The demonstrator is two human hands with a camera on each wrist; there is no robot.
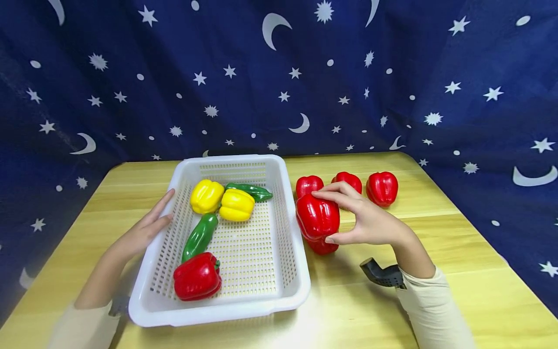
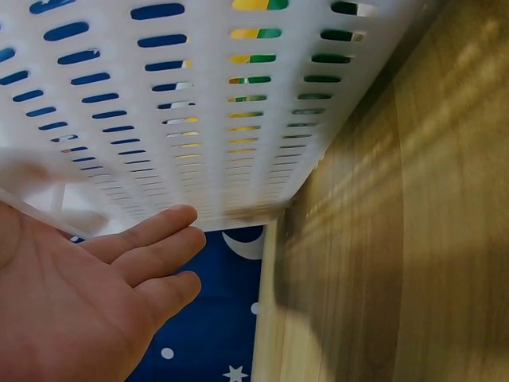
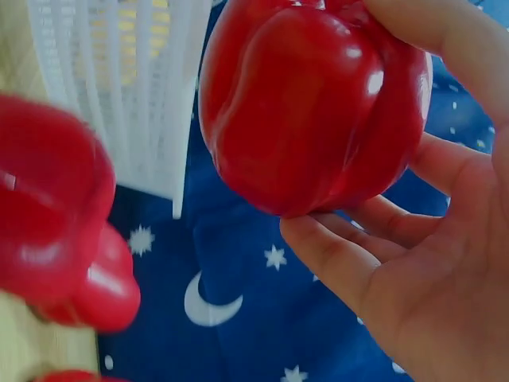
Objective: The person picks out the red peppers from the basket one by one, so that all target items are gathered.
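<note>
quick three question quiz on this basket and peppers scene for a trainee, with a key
1. How many yellow peppers lie in the white basket?
2. True or false: the right hand holds a yellow one.
3. In the head view, the left hand is at which side of the basket?
a) right
b) left
c) far

Key:
1. Two.
2. False; its fingers hold a red pepper.
3. b
</note>
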